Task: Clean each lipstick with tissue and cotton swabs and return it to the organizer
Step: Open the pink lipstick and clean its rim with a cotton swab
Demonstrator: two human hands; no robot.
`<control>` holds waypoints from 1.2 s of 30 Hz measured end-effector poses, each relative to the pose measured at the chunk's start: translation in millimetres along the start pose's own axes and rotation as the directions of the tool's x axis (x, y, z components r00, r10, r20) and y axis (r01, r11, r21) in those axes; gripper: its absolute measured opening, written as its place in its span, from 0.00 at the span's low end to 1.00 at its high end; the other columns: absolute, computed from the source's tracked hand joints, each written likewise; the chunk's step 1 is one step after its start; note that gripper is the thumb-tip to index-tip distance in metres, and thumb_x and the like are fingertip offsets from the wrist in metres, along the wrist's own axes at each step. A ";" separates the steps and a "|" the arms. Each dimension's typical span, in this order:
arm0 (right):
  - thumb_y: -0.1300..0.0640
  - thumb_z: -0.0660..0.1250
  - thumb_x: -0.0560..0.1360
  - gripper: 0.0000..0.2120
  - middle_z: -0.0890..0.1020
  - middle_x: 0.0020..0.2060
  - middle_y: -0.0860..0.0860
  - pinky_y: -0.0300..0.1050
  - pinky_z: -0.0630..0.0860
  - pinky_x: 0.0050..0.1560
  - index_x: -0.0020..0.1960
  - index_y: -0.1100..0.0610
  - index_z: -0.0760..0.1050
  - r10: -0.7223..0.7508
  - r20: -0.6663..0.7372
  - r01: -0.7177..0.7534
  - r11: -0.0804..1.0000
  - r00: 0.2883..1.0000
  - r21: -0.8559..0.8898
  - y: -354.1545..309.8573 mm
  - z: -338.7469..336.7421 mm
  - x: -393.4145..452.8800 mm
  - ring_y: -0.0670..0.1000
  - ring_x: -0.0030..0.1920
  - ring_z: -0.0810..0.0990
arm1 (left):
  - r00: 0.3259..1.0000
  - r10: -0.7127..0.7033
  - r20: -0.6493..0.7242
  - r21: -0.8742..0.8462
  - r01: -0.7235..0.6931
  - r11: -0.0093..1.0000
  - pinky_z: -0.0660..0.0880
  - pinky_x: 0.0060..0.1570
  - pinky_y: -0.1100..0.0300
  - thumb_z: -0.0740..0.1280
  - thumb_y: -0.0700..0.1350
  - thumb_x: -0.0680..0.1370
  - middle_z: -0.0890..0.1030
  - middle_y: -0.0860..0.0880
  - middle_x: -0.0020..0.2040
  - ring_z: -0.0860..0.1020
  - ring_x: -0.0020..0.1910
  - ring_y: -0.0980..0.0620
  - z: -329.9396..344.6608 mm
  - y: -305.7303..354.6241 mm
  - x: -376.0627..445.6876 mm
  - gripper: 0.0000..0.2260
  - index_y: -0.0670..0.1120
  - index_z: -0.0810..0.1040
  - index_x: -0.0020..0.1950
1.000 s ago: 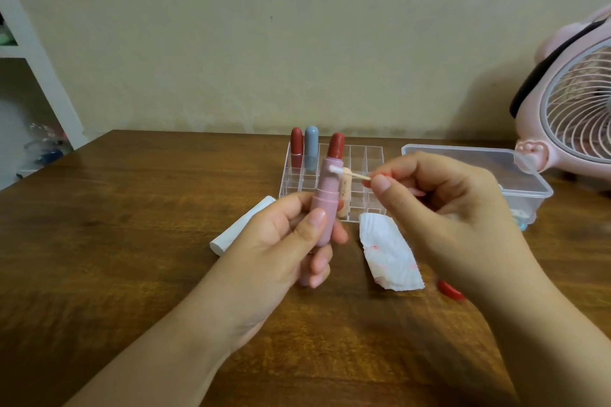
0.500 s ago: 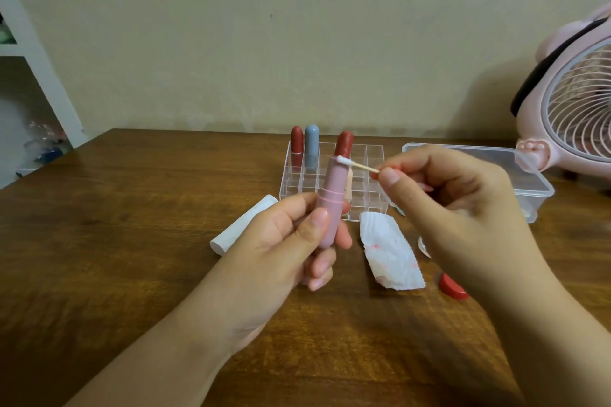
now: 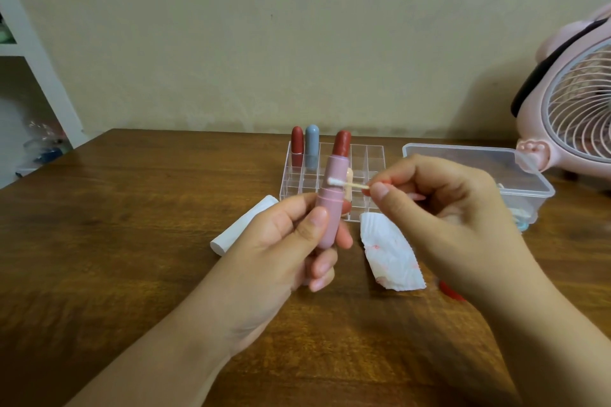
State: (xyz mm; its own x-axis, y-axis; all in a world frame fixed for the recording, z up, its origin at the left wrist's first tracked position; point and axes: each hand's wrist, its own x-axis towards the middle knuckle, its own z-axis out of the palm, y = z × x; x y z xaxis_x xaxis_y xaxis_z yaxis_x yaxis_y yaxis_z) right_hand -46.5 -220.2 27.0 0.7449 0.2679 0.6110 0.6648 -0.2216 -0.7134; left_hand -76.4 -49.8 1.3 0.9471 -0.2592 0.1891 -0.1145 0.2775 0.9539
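My left hand [image 3: 291,251] grips an uncapped pink lipstick [image 3: 330,198] upright, its red bullet extended at the top. My right hand [image 3: 443,208] pinches a cotton swab [image 3: 347,183] whose white tip touches the pink tube just above its middle ring. Behind the hands stands the clear gridded organizer [image 3: 367,162], with a red lipstick [image 3: 297,150] and a grey-blue lipstick [image 3: 311,150] upright in its back-left cells. A tissue [image 3: 390,253] stained red lies on the table right of my left hand.
A white roll-shaped object [image 3: 243,231] lies left of my left hand. A clear lidded plastic box [image 3: 476,168] sits at the right, with a pink fan [image 3: 575,109] behind it. A small red piece [image 3: 451,291] peeks out under my right wrist. White shelving stands at far left.
The swab tip has slid down from the tube's top rim by the red bullet to the pink barrel above the ring. Both hands stay about in place.
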 end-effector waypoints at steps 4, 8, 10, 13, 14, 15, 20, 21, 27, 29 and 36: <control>0.57 0.66 0.71 0.05 0.69 0.26 0.55 0.31 0.62 0.28 0.36 0.53 0.78 -0.001 0.002 0.001 1.000 1.000 0.000 -0.7 0.0 -0.1 0.44 0.27 0.65 | 1.000 0.007 -0.029 0.048 -0.006 0.999 0.68 0.29 0.61 0.65 0.49 0.73 0.78 0.48 0.37 0.68 0.28 0.56 -0.6 0.6 0.5 0.10 0.46 0.80 0.50; 0.54 0.66 0.72 0.05 0.71 0.26 0.49 0.32 0.65 0.28 0.38 0.51 0.78 -0.013 -0.066 0.010 0.999 0.998 -0.038 -1.8 -2.0 0.9 0.45 0.27 0.68 | 0.997 0.045 -0.062 0.095 -0.039 0.995 0.68 0.27 0.64 0.67 0.46 0.72 0.79 0.48 0.37 0.68 0.27 0.56 -0.8 1.3 0.4 0.09 0.45 0.77 0.49; 0.54 0.66 0.72 0.05 0.70 0.25 0.48 0.31 0.64 0.27 0.38 0.52 0.78 -0.002 -0.054 0.001 1.000 0.999 -0.026 -1.3 -0.7 0.9 0.43 0.26 0.67 | 0.995 0.065 -0.074 0.112 -0.056 0.992 0.68 0.27 0.64 0.67 0.46 0.72 0.79 0.48 0.37 0.68 0.27 0.56 -0.2 1.3 0.3 0.08 0.44 0.76 0.48; 0.57 0.66 0.71 0.05 0.67 0.24 0.49 0.29 0.61 0.27 0.36 0.55 0.78 0.002 0.005 -0.002 1.000 1.000 -0.010 -1.2 1.6 0.0 0.43 0.26 0.64 | 0.992 0.083 -0.097 0.120 -0.071 0.990 0.68 0.27 0.64 0.67 0.45 0.72 0.78 0.49 0.35 0.68 0.26 0.57 0.5 1.5 0.3 0.08 0.43 0.75 0.47; 0.57 0.66 0.71 0.05 0.67 0.24 0.50 0.28 0.61 0.27 0.36 0.55 0.78 -0.001 0.012 0.001 1.000 1.000 -0.011 -1.5 1.9 -0.3 0.43 0.26 0.64 | 0.991 0.084 -0.102 0.127 -0.071 0.989 0.68 0.27 0.63 0.67 0.46 0.72 0.78 0.50 0.34 0.68 0.26 0.57 0.3 1.8 0.3 0.08 0.43 0.75 0.48; 0.57 0.66 0.71 0.06 0.67 0.24 0.50 0.28 0.61 0.27 0.36 0.55 0.78 -0.002 0.006 0.002 1.000 1.000 -0.008 -2.1 1.4 -0.4 0.43 0.26 0.64 | 0.991 0.087 -0.102 0.140 -0.072 0.988 0.68 0.28 0.63 0.67 0.46 0.72 0.78 0.50 0.33 0.68 0.26 0.57 0.4 2.5 -0.1 0.09 0.43 0.75 0.48; 0.55 0.67 0.74 0.05 0.72 0.26 0.48 0.29 0.65 0.27 0.39 0.51 0.78 -0.008 -0.065 0.006 1.000 0.998 -0.028 -3.1 -2.2 0.5 0.42 0.27 0.69 | 0.989 0.092 -0.116 0.181 -0.070 0.981 0.69 0.30 0.61 0.67 0.47 0.73 0.78 0.51 0.32 0.68 0.26 0.57 1.5 4.8 -1.3 0.10 0.41 0.74 0.48; 0.55 0.67 0.74 0.05 0.72 0.26 0.49 0.29 0.65 0.28 0.39 0.52 0.79 -0.003 -0.056 0.002 1.000 0.998 -0.029 -2.8 -1.3 0.7 0.43 0.27 0.69 | 0.989 0.090 -0.116 0.189 -0.067 0.980 0.69 0.31 0.59 0.67 0.47 0.73 0.78 0.51 0.32 0.69 0.26 0.57 1.4 4.5 -1.5 0.10 0.42 0.74 0.49; 0.56 0.66 0.71 0.05 0.72 0.28 0.55 0.31 0.64 0.28 0.38 0.54 0.79 0.018 0.037 -0.018 1.000 0.999 -0.001 -2.8 3.8 -0.4 0.47 0.28 0.67 | 0.991 0.076 -0.114 0.126 -0.061 0.990 0.66 0.31 0.55 0.69 0.49 0.70 0.83 0.46 0.42 0.69 0.22 0.57 -0.3 3.8 1.2 0.09 0.56 0.79 0.49; 0.55 0.68 0.72 0.05 0.73 0.29 0.57 0.32 0.64 0.29 0.38 0.53 0.79 0.024 0.034 -0.023 1.000 0.999 -0.014 -3.4 2.7 -0.3 0.51 0.28 0.67 | 0.992 0.056 -0.115 0.090 -0.046 0.995 0.67 0.29 0.57 0.70 0.51 0.68 0.83 0.44 0.42 0.70 0.22 0.56 -1.2 4.0 0.8 0.11 0.55 0.80 0.49; 0.56 0.66 0.72 0.06 0.75 0.29 0.55 0.30 0.64 0.27 0.38 0.55 0.78 0.064 0.031 -0.062 0.997 0.997 -0.039 -6.2 0.6 0.2 0.46 0.27 0.69 | 0.993 0.003 -0.120 0.114 0.011 0.993 0.67 0.37 0.49 0.63 0.49 0.73 0.82 0.48 0.40 0.73 0.28 0.54 -0.8 3.7 0.4 0.14 0.46 0.79 0.56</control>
State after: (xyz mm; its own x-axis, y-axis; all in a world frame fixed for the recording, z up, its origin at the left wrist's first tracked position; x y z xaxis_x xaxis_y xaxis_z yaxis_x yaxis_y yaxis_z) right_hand -50.4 -218.2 31.3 0.7837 0.2821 0.5534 0.6186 -0.2742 -0.7363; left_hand -76.1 -48.1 4.8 0.9758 -0.1458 0.1628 -0.1378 0.1679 0.9761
